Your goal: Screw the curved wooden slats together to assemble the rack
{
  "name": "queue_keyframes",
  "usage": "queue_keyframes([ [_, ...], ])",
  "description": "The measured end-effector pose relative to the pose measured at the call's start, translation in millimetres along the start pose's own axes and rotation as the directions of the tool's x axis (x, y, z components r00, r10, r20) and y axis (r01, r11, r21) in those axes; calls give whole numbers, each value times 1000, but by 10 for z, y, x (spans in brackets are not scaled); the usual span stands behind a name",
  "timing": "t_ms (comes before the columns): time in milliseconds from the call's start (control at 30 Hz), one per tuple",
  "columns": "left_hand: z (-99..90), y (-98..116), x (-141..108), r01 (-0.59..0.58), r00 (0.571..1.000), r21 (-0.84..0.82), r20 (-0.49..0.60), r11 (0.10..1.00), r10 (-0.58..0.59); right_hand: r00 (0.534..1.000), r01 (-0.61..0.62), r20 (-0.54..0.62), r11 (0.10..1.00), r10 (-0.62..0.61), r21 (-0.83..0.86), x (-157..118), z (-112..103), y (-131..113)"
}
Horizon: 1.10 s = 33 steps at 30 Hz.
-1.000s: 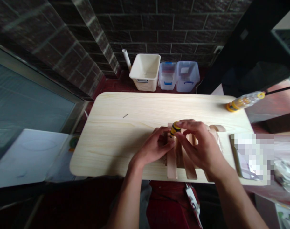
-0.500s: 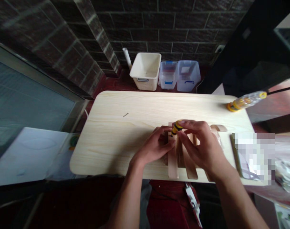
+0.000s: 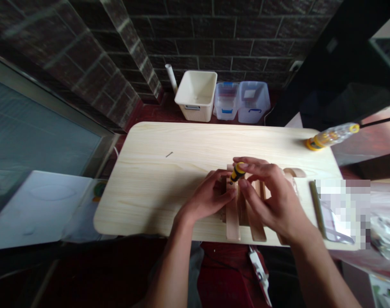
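A short yellow-and-black screwdriver (image 3: pixel 237 172) tilts over the far end of a wooden slat (image 3: pixel 232 222), its tip down at the wood. Thumb and fingers of my right hand (image 3: pixel 275 192) are round its handle, the upper fingers partly lifted. My left hand (image 3: pixel 211 192) grips the slat's far end, thumb on the near side and fingers beyond. Beside it a second wooden slat (image 3: pixel 256 226) lies alongside, and darker wood shows beneath both. My right hand hides much of this wooden piece.
On the pale table (image 3: pixel 143 184) lies a small dark screw or nail (image 3: pixel 169 154). A clear bottle-shaped container with yellow ends (image 3: pixel 331 137) is at the far right corner, a flat dark-edged object (image 3: pixel 318 214) at the right. Beyond stand a cream bin (image 3: pixel 196 96) and clear boxes (image 3: pixel 253 102).
The fingers of my right hand have shifted on the screwdriver handle, with the upper ones raised a little. My left hand and the slats stay where they were.
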<state>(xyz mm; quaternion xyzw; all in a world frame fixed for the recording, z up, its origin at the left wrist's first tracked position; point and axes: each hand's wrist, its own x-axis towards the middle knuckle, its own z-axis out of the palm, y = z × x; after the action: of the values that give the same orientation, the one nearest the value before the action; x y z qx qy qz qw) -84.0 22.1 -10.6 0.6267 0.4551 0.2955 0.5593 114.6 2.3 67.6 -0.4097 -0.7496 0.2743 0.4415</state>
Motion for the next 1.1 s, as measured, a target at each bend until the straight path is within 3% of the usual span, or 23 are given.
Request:
queue_keyframes([
  [267, 5, -83, -3, -33, 999, -2, -11, 999, 33, 1000, -2, -14, 1000, 2, 2, -14, -8, -12],
  [700, -6, -13, -5, -36, 999, 3, -11, 999, 36, 998, 26, -56, 999, -28, -43, 9, -10, 6],
  [1100, 3, -6, 7, -17, 1000, 22, -10, 1000, 17, 999, 32, -1, 999, -32, 37, 26, -10, -29],
])
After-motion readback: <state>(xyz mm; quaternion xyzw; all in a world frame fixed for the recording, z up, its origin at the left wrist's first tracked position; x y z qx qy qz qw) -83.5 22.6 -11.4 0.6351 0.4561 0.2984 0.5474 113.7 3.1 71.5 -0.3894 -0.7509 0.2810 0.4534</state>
